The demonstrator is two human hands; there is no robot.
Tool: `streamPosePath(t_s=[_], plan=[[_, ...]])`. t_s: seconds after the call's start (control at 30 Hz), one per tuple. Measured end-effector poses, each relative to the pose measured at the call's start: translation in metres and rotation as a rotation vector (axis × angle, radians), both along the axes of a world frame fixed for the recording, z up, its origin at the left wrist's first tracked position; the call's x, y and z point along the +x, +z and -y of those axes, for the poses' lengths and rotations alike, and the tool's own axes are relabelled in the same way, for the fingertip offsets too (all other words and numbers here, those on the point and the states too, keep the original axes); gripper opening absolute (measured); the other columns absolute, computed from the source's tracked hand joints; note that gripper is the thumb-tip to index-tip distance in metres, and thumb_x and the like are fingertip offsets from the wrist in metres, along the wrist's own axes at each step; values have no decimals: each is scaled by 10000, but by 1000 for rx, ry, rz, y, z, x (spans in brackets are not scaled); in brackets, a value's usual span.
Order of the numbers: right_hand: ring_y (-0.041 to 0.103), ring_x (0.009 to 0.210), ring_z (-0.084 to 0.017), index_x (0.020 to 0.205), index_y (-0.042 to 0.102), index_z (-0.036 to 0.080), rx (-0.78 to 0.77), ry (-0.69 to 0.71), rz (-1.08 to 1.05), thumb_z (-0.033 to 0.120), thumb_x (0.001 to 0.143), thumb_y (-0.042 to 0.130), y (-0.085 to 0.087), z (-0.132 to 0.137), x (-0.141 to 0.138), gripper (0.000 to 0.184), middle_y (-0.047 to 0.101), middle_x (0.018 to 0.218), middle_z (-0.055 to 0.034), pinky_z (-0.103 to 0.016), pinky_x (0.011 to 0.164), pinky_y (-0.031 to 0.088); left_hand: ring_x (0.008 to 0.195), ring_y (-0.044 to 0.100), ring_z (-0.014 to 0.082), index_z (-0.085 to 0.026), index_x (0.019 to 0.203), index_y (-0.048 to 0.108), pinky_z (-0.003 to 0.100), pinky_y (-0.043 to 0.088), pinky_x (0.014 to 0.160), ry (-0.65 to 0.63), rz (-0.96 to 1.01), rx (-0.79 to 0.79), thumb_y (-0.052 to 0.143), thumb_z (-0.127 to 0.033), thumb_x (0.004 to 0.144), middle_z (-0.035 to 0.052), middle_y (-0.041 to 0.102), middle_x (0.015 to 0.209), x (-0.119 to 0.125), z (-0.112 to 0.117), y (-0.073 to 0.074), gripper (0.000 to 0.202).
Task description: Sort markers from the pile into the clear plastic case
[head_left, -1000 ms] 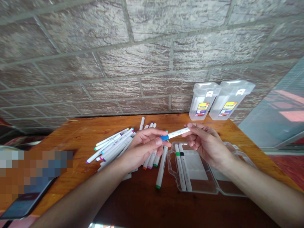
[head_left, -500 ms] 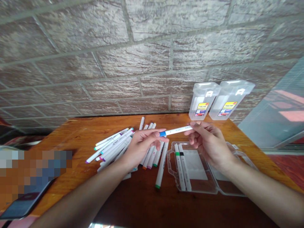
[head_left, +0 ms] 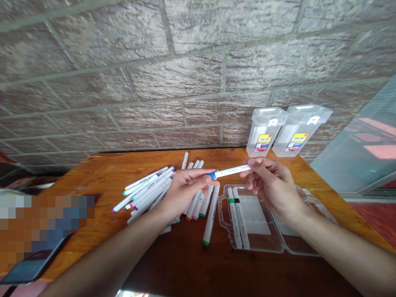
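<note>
A white marker (head_left: 232,170) with a blue end is held nearly level above the table between both hands. My left hand (head_left: 189,183) pinches its blue end between thumb and fingers. At the other end, my right hand (head_left: 272,179) grips the white barrel with thumb and fingertips. Under and beside my left hand lies a loose pile of white markers (head_left: 151,189) with coloured ends. Below my right hand, a clear plastic case (head_left: 262,243) lies opened flat, partly hidden by my wrist. Two markers (head_left: 238,222), one green-banded and one black-banded, lie side by side in its left half.
Two translucent lidded boxes (head_left: 262,128) with yellow labels stand at the back right against the brick wall (head_left: 192,74). A dark phone-like device (head_left: 34,264), partly pixelated, is at the left. A green-ended marker (head_left: 210,218) lies between pile and case on the wooden table (head_left: 102,173).
My left thumb and fingers have shifted slightly on the blue end, covering a bit more of it. The right hand and everything else stay nearly the same.
</note>
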State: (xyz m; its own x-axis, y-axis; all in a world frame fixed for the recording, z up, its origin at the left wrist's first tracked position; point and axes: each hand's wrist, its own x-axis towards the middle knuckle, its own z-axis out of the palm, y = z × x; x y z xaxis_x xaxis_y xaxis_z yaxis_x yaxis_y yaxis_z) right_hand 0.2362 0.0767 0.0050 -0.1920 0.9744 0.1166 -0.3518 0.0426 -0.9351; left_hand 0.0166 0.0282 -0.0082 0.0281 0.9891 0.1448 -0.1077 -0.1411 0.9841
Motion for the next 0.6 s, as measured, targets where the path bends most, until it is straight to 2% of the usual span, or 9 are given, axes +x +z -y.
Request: streamPosePath(t_s=[0.27, 0.43, 0.6], plan=[[576, 447, -95, 759, 750, 186, 85, 34, 49, 382, 847, 811, -5, 1, 3, 223, 749, 698, -39, -196, 387, 415, 599, 585, 103, -182, 1044, 828, 241, 460, 635, 50, -37, 40, 797, -315, 861, 65, 804, 843, -1, -4, -3, 229], [549, 440, -105, 786, 755, 198, 106, 55, 63, 393, 877, 784, -8, 1, 3, 217, 686, 582, -14, -201, 396, 402, 571, 564, 82, -181, 984, 834, 229, 438, 619, 80, -48, 52, 815, -302, 841, 21, 762, 748, -1, -4, -1, 188], [540, 449, -115, 791, 752, 198, 124, 68, 93, 407, 889, 770, -8, 1, 3, 231, 672, 562, -16, -213, 404, 396, 571, 585, 94, -161, 943, 825, 233, 457, 612, 101, -75, 55, 813, -302, 836, 24, 755, 736, 2, -2, 3, 177]])
